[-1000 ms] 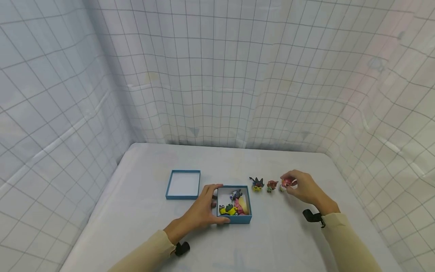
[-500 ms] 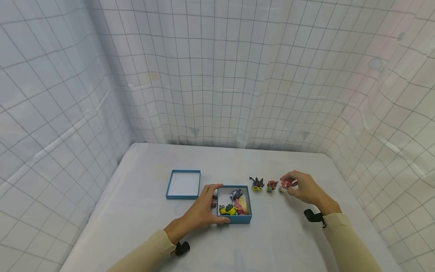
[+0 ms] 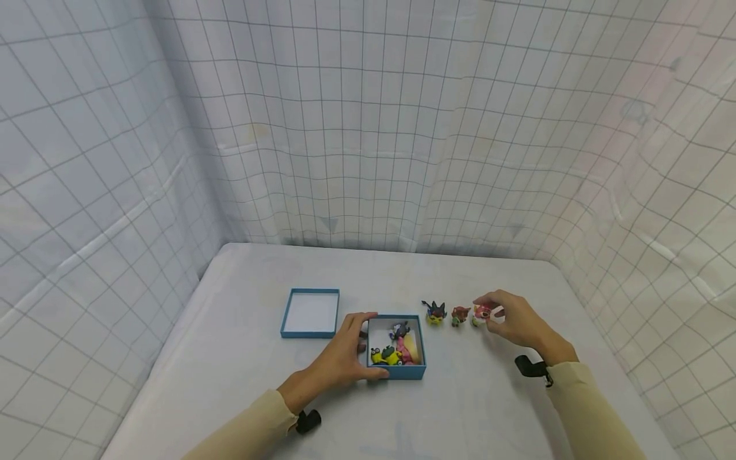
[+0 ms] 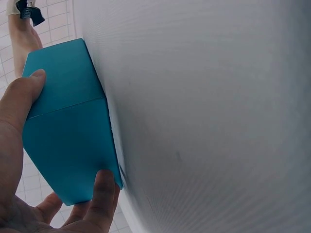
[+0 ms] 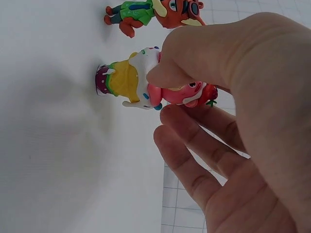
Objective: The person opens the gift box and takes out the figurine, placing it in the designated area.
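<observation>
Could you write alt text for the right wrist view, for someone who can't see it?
The right hand holds a pink-headed figurine with a yellow body and purple base, the thumb lying across part of it. Beside it, at the top edge, a reddish-brown figurine wears a green shirt. Both appear sideways in the frame, against a white surface.

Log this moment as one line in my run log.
left hand: grips blue box; right hand: pinches pink toy; toys: inside box; brown toy and dark toy: outside; lid: left of box
</observation>
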### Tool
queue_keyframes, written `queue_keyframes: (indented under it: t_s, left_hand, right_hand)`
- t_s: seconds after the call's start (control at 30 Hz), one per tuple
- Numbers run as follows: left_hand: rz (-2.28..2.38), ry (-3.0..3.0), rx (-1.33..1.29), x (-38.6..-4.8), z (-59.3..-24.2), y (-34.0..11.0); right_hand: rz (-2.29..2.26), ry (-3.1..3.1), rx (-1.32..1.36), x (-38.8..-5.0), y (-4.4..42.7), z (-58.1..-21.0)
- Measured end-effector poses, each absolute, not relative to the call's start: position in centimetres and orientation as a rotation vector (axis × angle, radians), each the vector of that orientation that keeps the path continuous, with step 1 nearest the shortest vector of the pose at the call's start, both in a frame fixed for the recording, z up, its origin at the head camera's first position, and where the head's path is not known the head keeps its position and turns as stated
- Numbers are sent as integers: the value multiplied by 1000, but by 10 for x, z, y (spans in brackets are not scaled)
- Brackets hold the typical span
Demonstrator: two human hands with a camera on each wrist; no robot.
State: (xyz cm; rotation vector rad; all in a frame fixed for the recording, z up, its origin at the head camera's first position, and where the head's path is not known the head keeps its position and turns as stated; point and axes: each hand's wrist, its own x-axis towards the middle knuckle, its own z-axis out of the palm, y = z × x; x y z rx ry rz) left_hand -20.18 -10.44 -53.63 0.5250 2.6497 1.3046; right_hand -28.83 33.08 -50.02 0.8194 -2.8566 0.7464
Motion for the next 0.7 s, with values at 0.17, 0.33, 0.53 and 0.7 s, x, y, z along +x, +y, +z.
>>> queue_keyframes:
  t_s: [0.17, 0.33, 0.53, 0.7]
  left_hand:
    - [1299, 2651, 520, -202, -537, -105]
    - [1287, 2662, 523, -201, -536, -105]
    - [1285, 2669, 531, -202, -536, -104]
    - [1292, 2659, 515, -202, -536, -104]
  right_hand:
    - [730, -2839, 808, -288, 330, -499]
    - [697, -2832, 792, -286, 328, -495]
    - [691, -2777, 803, -284, 326, -490]
    - [709, -2750, 829, -282, 321, -483]
